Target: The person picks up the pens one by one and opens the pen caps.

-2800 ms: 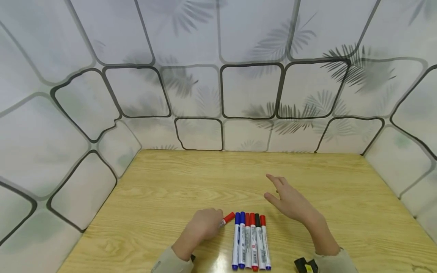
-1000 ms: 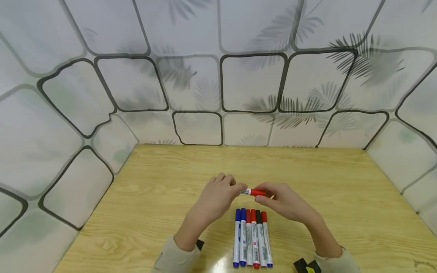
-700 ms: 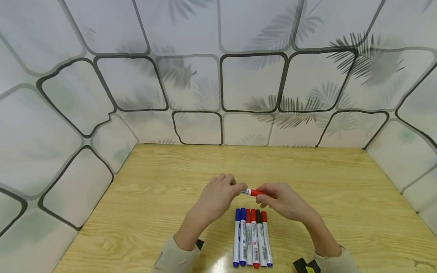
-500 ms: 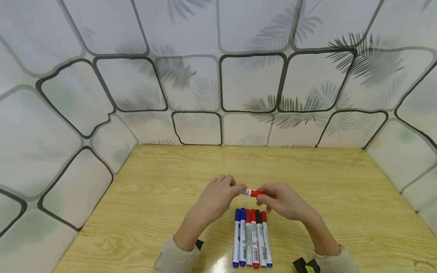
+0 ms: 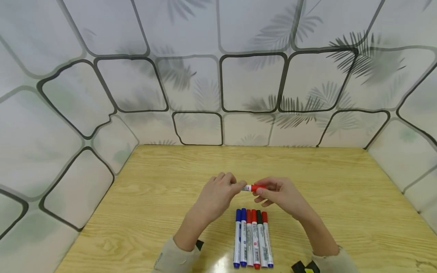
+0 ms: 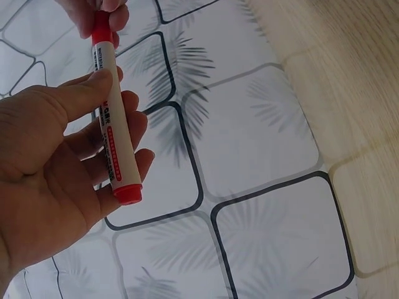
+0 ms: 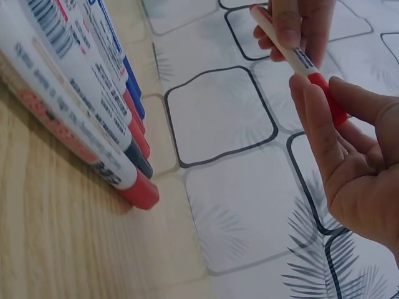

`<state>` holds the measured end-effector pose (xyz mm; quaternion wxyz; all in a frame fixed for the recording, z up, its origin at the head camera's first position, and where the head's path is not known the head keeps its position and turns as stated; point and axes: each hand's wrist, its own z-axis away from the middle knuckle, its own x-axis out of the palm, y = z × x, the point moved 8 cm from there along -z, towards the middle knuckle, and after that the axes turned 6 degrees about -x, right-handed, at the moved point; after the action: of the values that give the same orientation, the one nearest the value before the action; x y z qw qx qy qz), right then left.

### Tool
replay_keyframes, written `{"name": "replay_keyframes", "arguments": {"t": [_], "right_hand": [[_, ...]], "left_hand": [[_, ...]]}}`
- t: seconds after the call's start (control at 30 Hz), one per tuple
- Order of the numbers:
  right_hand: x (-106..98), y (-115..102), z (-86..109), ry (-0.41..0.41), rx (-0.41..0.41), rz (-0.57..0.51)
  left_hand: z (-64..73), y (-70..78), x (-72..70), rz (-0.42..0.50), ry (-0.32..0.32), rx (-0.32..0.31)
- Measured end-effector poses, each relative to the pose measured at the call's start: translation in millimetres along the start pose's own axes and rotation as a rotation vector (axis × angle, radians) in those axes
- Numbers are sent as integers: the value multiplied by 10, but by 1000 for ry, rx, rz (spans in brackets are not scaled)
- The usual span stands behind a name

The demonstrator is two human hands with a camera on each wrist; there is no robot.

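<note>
A white marker (image 6: 121, 137) with a red cap (image 7: 327, 96) is held above the table between both hands. My left hand (image 5: 215, 197) grips the white barrel, its thumb lying along the side and the fingers curled behind. From the other end, my right hand (image 5: 281, 195) pinches the red cap between thumb and fingers. In the left wrist view the cap sits against the barrel, and the red end plug (image 6: 128, 194) sticks out below the left fingers. Nearer the body, under the hands, a row of markers (image 5: 254, 239) lies side by side with blue, red and black caps.
The wooden table (image 5: 164, 178) reaches back to a partition (image 5: 249, 87) patterned with stone outlines and leaves, which also rises at both sides. In the right wrist view, the nearest red-capped marker (image 7: 142, 192) of the row lies left of the right hand.
The left hand has lifted the red-capped marker from beside the row and brought it to the middle. My right hand has come in and taken its cap; both ends are now slightly higher.
</note>
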<state>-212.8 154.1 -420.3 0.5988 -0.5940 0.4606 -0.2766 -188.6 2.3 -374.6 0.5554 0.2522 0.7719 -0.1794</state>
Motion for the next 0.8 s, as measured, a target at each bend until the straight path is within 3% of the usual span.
{"name": "replay_keyframes", "arguments": {"t": [0.23, 0.43, 0.8], "right_hand": [[-7, 9, -24, 94, 6, -120], [-22, -45, -5, 123, 22, -142], [35, -140, -27, 137, 30, -191]], "left_hand": [[0, -19, -27, 25, 43, 16], [7, -40, -54, 76, 97, 70], [27, -91, -66, 56, 86, 115]]}}
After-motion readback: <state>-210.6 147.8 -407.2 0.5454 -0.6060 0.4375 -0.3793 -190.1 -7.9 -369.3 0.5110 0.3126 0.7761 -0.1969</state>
